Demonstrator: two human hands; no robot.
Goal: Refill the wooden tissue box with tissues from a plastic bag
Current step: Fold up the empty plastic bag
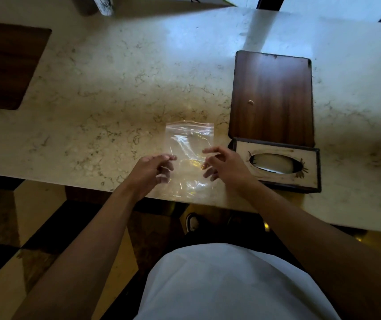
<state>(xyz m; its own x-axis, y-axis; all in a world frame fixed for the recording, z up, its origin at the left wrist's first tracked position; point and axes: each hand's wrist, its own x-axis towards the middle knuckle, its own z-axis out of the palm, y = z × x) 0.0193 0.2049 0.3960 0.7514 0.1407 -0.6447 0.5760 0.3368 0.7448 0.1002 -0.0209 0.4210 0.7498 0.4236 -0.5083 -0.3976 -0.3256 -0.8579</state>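
**Clear bag and wooden box sitting side by side**

A clear, flat zip-top plastic bag (189,153) is lying on the marble top near its front edge, its sealed strip pointing away and its lower part crinkling. Just to its right, a dark wooden tissue box (277,166) is resting with its pale, oval-slotted face showing, its flat dark wooden panel (271,98) stretching away behind it.

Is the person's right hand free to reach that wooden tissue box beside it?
Probably yes: the right hand hovers open over the plastic bag, and the tissue box sits right beside it with nothing between.
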